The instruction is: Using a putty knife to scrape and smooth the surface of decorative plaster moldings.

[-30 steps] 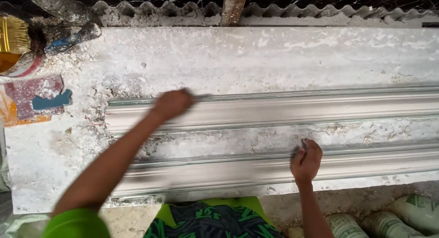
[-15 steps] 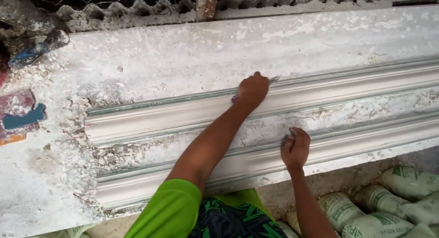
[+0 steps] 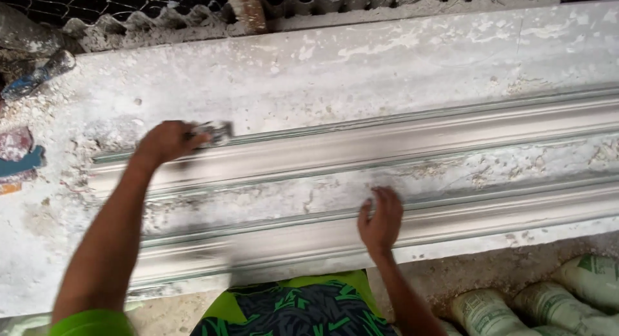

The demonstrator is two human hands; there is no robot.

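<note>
Left hand point(image 3: 166, 141) gripping a small blurred scraper point(image 3: 215, 132) on the far plaster cornice moulding point(image 3: 400, 139), right hand point(image 3: 382, 218) — fingers together — resting on the near moulding point(image 3: 490, 210)

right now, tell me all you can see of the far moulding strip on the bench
The far moulding strip is a long pale grey plaster-like length with stepped, curved ridges along it. It lies flat on the white, crusted bench, slanting up to the right, beside a nearer strip. The left hand presses a small flat tool on its left end; the right hand rests on the nearer strip.
</note>
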